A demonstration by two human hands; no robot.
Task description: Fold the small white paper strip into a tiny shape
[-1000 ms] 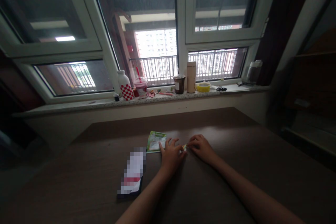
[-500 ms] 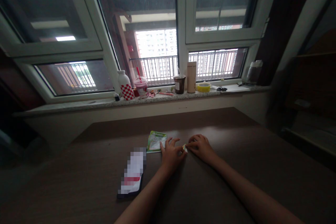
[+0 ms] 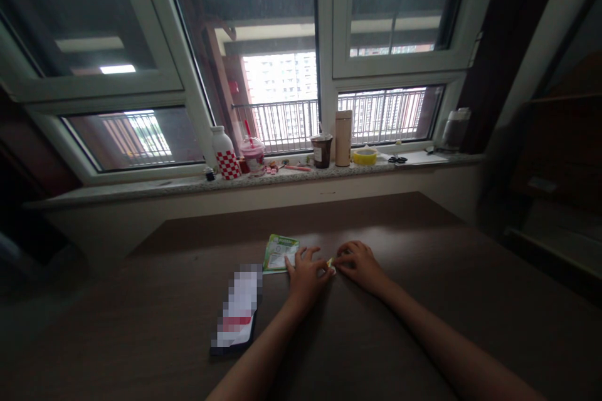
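Note:
A small white and yellow piece (image 3: pixel 331 265), too small to make out fully, lies between my two hands just above the brown table (image 3: pixel 399 338). My left hand (image 3: pixel 308 276) pinches its left side with thumb and finger, the other fingers spread. From the right, the closed fingertips of my right hand (image 3: pixel 360 263) hold its other side. A green and white packet (image 3: pixel 278 254) lies flat on the table, its right edge partly behind my left hand's fingers. Left of my left forearm rests a phone (image 3: pixel 239 307) with a blurred screen.
Along the windowsill (image 3: pixel 188 185) behind the table stand a red-checked bottle (image 3: pixel 227 156), a pink drink cup (image 3: pixel 254 155), a dark cup (image 3: pixel 322 151), a tan flask (image 3: pixel 343 138), yellow tape (image 3: pixel 365 157), black scissors (image 3: pixel 397 160) and a clear jar (image 3: pixel 456 130).
The fingers of both hands have shifted very slightly around the small piece. The packet and the phone have stayed in place.

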